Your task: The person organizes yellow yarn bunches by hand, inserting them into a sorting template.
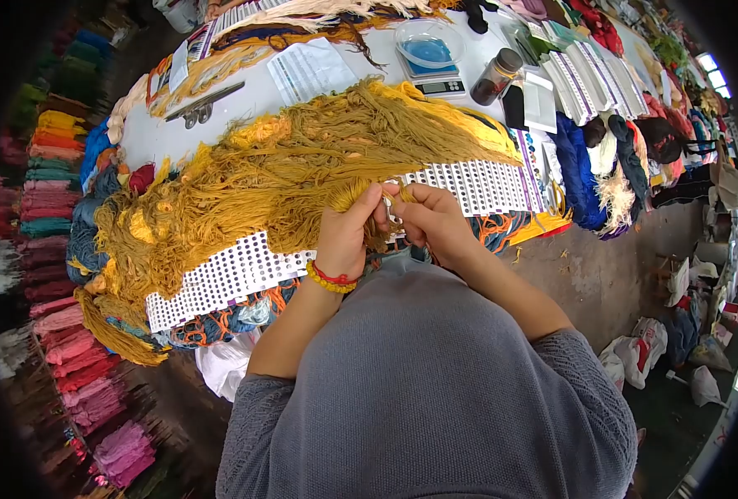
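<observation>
My left hand (348,237), with a red and yellow bracelet at the wrist, is closed on a bundle of golden-yellow yarn (349,193). Close beside it on the right, my right hand (434,218) pinches part of the same yarn, its fingertips nearly touching those of my left hand. Just beyond both hands lies a big heap of olive and mustard yarn (302,150), spread across the table. Under the heap and my hands runs a white perforated strip (219,279) with rows of dark holes; it shows again as a white strip on the right (477,187).
Scissors (205,106), a paper sheet (311,71), a scale (437,86) bearing a blue-bottomed dish and a dark jar (496,76) stand beyond the heap. Punched cards (594,83) and blue yarn (575,170) are at right. Pink skeins (123,453) hang at left.
</observation>
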{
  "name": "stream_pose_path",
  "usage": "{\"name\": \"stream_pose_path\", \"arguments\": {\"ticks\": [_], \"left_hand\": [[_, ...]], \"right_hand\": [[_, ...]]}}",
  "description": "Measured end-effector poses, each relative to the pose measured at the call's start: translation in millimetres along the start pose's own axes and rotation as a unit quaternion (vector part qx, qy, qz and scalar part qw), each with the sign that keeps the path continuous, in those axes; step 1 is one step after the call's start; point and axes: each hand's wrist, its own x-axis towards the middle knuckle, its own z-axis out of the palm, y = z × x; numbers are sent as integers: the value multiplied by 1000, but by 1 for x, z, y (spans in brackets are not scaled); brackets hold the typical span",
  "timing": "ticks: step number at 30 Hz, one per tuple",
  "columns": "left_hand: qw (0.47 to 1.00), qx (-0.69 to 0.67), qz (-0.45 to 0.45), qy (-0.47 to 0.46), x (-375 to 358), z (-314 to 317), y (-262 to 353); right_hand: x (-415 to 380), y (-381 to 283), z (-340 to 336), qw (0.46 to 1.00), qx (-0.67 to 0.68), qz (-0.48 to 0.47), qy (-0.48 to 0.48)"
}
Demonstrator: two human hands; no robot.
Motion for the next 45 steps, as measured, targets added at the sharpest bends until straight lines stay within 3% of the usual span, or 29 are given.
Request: {"name": "stream_pose_path", "arguments": {"ticks": [5, 11, 17, 23, 27, 28, 29, 30, 31, 33, 34, 35, 36, 37, 39, 42, 45], "left_hand": [[996, -56, -74, -15, -1, 0, 5], [990, -98, -84, -57, 1, -7, 0], [982, -139, -93, -89, 2, -8, 0], [980, -155, -125, -31, -1, 0, 4], [980, -151, -65, -113, 2, -20, 0], [982, -149, -48, -107, 3, -29, 3], [981, -174, -45, -79, 2, -35, 8], [985, -160, -18, -60, 3, -47, 12], [988, -146, 8, -41, 4, -60, 15], [966, -248, -66, 13, 10, -83, 14], [956, -280, -86, 18, 14, -91, 9], [955, -282, -88, 18, 19, -101, 2], [943, -320, -92, 15, 24, -110, -7], [929, -358, -97, 13, 29, -121, -13], [906, -409, -86, 59, 37, -150, -14], [933, -343, -33, 108, 40, -238, -1], [941, -156, 26, 301, 33, -312, 39]], "right_hand": [[-2, -7, 3, 999, 30, 21, -29], [-3, -11, 4, 997, 56, 12, -48], [-4, -10, -2, 983, 154, 63, -73], [-4, -9, -5, 971, 208, 42, -110], [1, -9, -22, 946, 299, 8, -121], [6, -13, -33, 960, 260, -19, -101], [8, -18, -40, 995, 41, -91, -24], [8, -27, -43, 969, -182, -157, 53], [4, -41, -47, 857, -458, -189, 145], [12, -39, -61, 792, -518, -277, 168], [13, -40, -58, 812, -464, -325, 142], [15, -39, -54, 906, -298, -282, 101], [16, -37, -49, 965, -118, -226, 57], [19, -41, -43, 976, 104, -190, 1], [31, -44, -63, 914, 377, -136, -57], [46, -54, -119, 896, 425, -125, 7], [49, -48, -197, 915, 372, -68, 140]]}}
